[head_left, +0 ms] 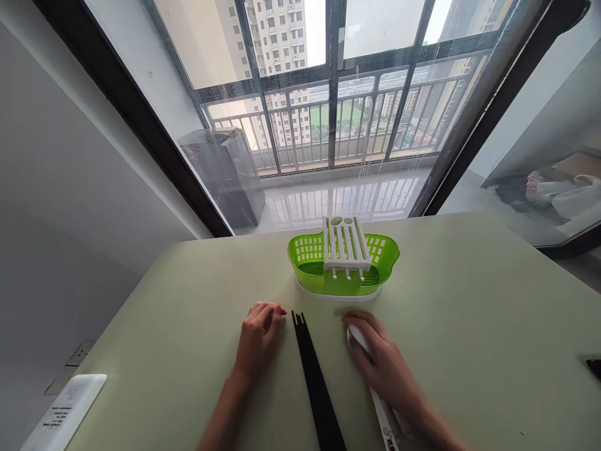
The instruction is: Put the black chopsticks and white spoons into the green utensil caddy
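My left hand rests on the table with its fingers curled in, and I see nothing in them. Just right of it lies a bundle of black chopsticks, their thin tips pointing away from me. My right hand is closed over a white spoon. The bowl shows by the fingers, while the printed handle runs out below the palm toward me. Beyond both hands stands a green utensil basket on a white base. A slotted white rack with small hooks sits across its middle.
The pale green table ends at a large window in front. A white object with printed text lies at the left edge. Something dark shows at the far right edge. Behind the glass stands a grey covered appliance.
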Demonstrator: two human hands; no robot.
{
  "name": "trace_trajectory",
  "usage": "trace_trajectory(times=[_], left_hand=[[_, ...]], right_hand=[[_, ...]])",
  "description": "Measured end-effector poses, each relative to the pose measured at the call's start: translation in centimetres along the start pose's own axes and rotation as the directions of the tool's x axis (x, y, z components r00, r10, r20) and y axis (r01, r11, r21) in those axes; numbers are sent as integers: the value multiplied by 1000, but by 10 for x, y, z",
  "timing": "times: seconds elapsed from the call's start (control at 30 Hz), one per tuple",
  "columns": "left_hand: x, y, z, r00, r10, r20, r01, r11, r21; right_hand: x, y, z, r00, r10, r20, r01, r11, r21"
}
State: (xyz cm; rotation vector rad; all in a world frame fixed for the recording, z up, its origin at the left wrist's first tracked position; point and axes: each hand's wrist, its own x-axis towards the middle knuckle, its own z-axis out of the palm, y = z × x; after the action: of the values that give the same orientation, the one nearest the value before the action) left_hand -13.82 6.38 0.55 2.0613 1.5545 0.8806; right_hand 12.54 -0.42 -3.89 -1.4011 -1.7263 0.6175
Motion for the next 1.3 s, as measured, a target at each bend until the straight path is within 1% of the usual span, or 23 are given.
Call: trace_trajectory(times=[0.3,0.47,0.6,0.77,0.9,0.97,1.1,1.13,1.17,1.23,1.3], left_hand=[[0,-2,1,1000,-17,11,17,1000,-2],[0,-1,3,999,-15,28,15,1000,2],[0,0,3,999,-27,43,27,1000,-2],[0,1,1,998,-66,20,66,998,-14],[1,2,0,992,-123,-8,123,992,-33],[1,3,0,989,-147,-15,146,988,-55],[0,4,-1,979,-202,11,202,970,-138],[0,4,-1,976,-217,24,218,962,-164],[0,4,0,972,-232,34,234,953,-190],[-1,3,1,965,-259,46,263,934,-241],[-2,3,2,958,-283,57,286,912,-293]], right_hand=[[1,-3,-1,1000,-6,-28,7,1000,27],[1,-4,-4,1000,16,-24,-15,999,39],[1,-5,-10,998,56,-18,-55,998,34],[2,-8,-20,994,102,-38,-101,995,13],[-2,-12,-26,994,101,-30,-102,995,-16],[-6,-17,-31,993,91,-77,-95,994,-57],[-16,-34,-48,967,89,-239,-121,985,-122],[-20,-40,-52,964,93,-248,-127,984,-125],[-24,-45,-54,966,103,-238,-135,984,-120],[-35,-56,-54,973,157,-167,-172,982,-77],[-49,-63,-45,972,224,-75,-226,974,-24]])
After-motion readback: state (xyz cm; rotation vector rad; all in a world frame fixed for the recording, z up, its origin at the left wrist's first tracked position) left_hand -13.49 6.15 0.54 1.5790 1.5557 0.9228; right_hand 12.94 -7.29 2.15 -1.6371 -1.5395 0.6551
